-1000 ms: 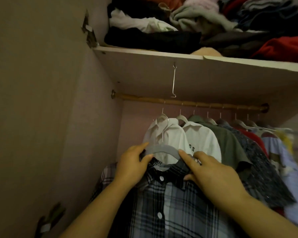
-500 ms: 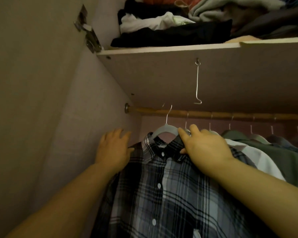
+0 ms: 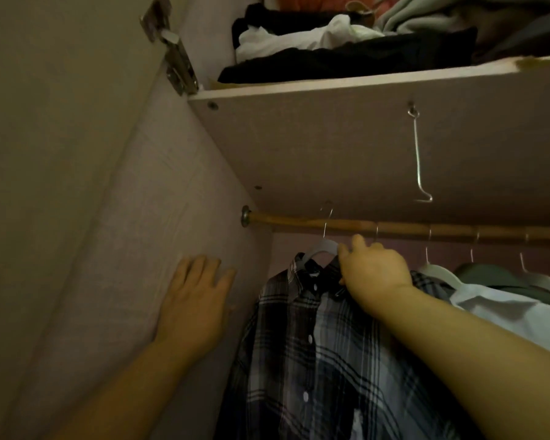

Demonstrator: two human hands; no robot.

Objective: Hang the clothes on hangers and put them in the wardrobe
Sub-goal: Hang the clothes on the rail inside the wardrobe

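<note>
Inside the wardrobe, your wooden rail (image 3: 394, 228) runs at 12 o'clock. Your right hand (image 3: 373, 269) grips the grey hanger (image 3: 323, 247) carrying the plaid shirt (image 3: 315, 344); your left hand (image 3: 192, 304) lies flat and empty at 9 o'clock. Whether the hook has seated is unclear, so check it, then release.

Shirt (image 3: 315, 344) under rod (image 3: 394, 230), leftmost.

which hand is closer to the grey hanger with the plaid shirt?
Right. The right hand touches the grey hanger at its right shoulder, above the plaid shirt collar. The left hand lies flat on the wardrobe side wall, left of the shirt.
</note>
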